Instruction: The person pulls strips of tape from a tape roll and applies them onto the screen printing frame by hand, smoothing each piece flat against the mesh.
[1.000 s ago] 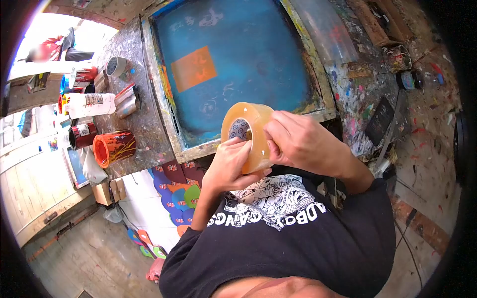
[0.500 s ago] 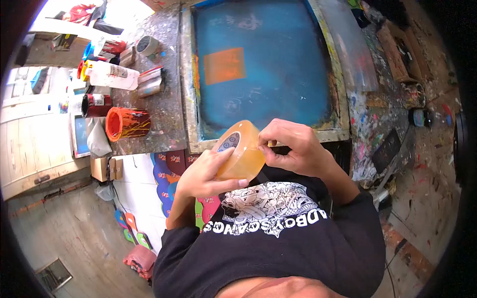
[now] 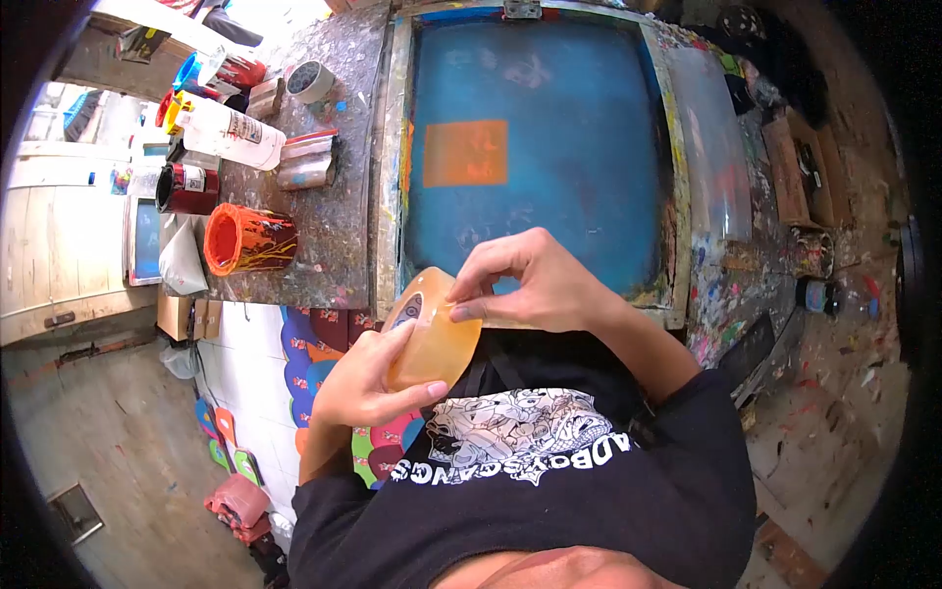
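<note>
A wide roll of clear yellowish packing tape [image 3: 432, 344] is held in front of my shirt. My left hand [image 3: 368, 383] grips it from the left, with the thumb at the core and a finger along the near side. The fingertips of my right hand [image 3: 525, 285] are pinched together at the roll's upper right surface; whether a tape end is between them is too small to make out. Just beyond the hands lies a framed printing screen [image 3: 559, 147] with blue mesh and an orange rectangle [image 3: 466, 154].
Left of the screen on the paint-stained table [image 3: 339, 250] stand an orange paint can [image 3: 250, 239], a dark red can [image 3: 186, 187], a white bottle [image 3: 231, 133] and a grey cup [image 3: 310, 81]. A cardboard box [image 3: 805, 167] is at the right. Colourful cut-outs [image 3: 299, 358] lie below left.
The tape roll and both hands have shifted left and slightly down in view. My right fingertips have moved from the roll's right side onto its upper surface. The view itself has shifted a little.
</note>
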### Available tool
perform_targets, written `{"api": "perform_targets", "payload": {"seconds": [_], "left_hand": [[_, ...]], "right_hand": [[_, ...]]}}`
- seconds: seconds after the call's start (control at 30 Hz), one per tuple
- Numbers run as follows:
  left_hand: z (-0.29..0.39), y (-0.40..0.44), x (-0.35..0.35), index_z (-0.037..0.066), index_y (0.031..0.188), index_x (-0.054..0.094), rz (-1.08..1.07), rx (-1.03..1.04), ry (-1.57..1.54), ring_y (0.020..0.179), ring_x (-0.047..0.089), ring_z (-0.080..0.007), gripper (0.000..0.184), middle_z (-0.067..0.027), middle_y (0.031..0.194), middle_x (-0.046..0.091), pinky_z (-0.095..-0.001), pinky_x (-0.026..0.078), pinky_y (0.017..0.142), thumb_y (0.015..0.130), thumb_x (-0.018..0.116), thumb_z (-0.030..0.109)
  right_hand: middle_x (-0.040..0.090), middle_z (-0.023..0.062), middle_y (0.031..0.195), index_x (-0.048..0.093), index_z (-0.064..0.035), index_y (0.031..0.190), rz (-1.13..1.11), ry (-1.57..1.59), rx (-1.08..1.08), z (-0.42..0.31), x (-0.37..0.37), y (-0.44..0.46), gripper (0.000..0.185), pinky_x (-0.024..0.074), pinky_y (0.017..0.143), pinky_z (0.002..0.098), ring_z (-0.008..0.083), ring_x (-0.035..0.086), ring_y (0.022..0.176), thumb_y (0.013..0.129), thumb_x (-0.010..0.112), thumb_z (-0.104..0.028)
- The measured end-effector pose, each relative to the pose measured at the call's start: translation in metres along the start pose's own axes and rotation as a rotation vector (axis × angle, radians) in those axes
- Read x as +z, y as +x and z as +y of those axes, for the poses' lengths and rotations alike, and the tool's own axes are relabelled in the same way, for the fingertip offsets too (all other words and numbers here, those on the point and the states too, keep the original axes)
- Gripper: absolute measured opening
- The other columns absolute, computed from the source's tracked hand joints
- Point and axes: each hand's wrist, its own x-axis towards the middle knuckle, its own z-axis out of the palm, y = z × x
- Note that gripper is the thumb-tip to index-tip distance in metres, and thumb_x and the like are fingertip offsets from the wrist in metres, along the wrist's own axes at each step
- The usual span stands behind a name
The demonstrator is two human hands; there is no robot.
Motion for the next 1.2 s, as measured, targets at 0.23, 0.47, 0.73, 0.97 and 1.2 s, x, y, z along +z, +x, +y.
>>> {"api": "perform_targets", "payload": {"seconds": [0.23, 0.47, 0.73, 0.97, 1.2], "left_hand": [[0.01, 0.022, -0.034, -0.005, 0.112, 0.062, 0.2, 0.048, -0.143, 0.068, 0.071, -0.0137, 0.037, -0.0088, 0.077, 0.072, -0.0279, 0.053, 0.064, 0.088, 0.076, 0.019], [0.03, 0.044, -0.072, -0.003, 0.105, 0.063, 0.104, 0.05, -0.07, 0.065, 0.066, -0.0123, 0.034, -0.0061, 0.076, 0.07, -0.028, 0.051, 0.062, 0.09, 0.075, 0.025], [0.047, 0.017, -0.1, -0.006, 0.1, 0.066, 0.153, -0.379, 0.431, 0.066, 0.066, -0.0183, 0.049, -0.0111, 0.075, 0.066, -0.0302, 0.052, 0.062, 0.087, 0.082, 0.038], [0.099, -0.065, -0.058, 0.016, 0.119, 0.07, 0.581, 0.339, 1.221, 0.07, 0.065, -0.0197, 0.042, -0.0092, 0.105, 0.071, -0.0361, 0.051, 0.06, 0.086, 0.08, 0.04], [0.125, -0.142, -0.027, 0.035, 0.125, 0.063, 0.384, 0.503, 1.47, 0.078, 0.068, -0.031, 0.04, -0.0049, 0.124, 0.056, -0.0442, 0.052, 0.065, 0.094, 0.065, 0.06]], "right_hand": [[0.075, 0.0036, 0.088, 0.075, 0.0025, 0.096, -0.149, -0.044, -0.002, -0.033, -0.032, 0.07, 0.012, 0.0541, 0.075, 0.0236, 0.006, 0.066, 0.081, 0.089, 0.081, -0.005], [0.074, 0.0064, 0.088, 0.074, 0.0051, 0.097, -0.155, -0.009, 0.05, -0.046, -0.063, 0.082, 0.015, 0.0545, 0.075, 0.024, 0.0098, 0.068, 0.08, 0.087, 0.082, -0.004], [0.067, 0.0023, 0.082, 0.072, -0.0021, 0.087, 0.352, -0.244, -0.006, -0.017, -0.174, -0.031, 0.013, 0.0465, 0.066, 0.0255, 0.0081, 0.058, 0.077, 0.086, 0.082, -0.01], [0.057, 0.0032, 0.081, 0.064, -0.0073, 0.087, 0.495, -0.038, -0.469, -0.035, -0.092, -0.131, 0.024, 0.047, 0.06, 0.0282, 0.0155, 0.063, 0.073, 0.081, 0.088, -0.007], [0.059, 0.0017, 0.085, 0.071, -0.0139, 0.089, 0.461, 0.035, -0.643, -0.03, -0.091, -0.2, 0.028, 0.0416, 0.058, 0.0264, 0.0123, 0.064, 0.069, 0.074, 0.093, -0.009]]}}
